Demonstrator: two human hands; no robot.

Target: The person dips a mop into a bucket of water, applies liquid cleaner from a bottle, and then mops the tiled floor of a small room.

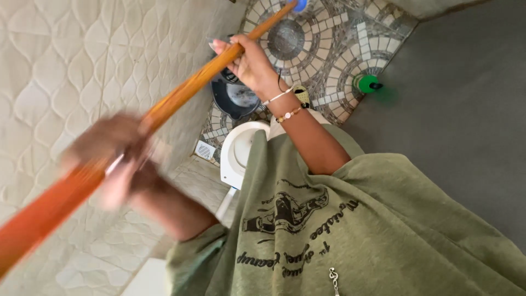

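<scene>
A: Head view — long wooden handle (pixel 181 93), orange-brown and smooth, runs diagonally from lower left up to a blue tip (pixel 299 5) over the mosaic floor (pixel 334 38).

B: Hands?

A: Left hand (pixel 112 156) blurred, clenched around the lower handle. Right hand (pixel 246 60) gripping higher up, fingers wrapped; beaded bracelets at the wrist.

B: Surroundings?

A: Patterned cream wall tile (pixel 60 60) at left, grey wall at right. White toilet (pixel 238 151) and dark basin (pixel 235 96) below the arms — green bottle (pixel 366 83) lying on the floor.
</scene>
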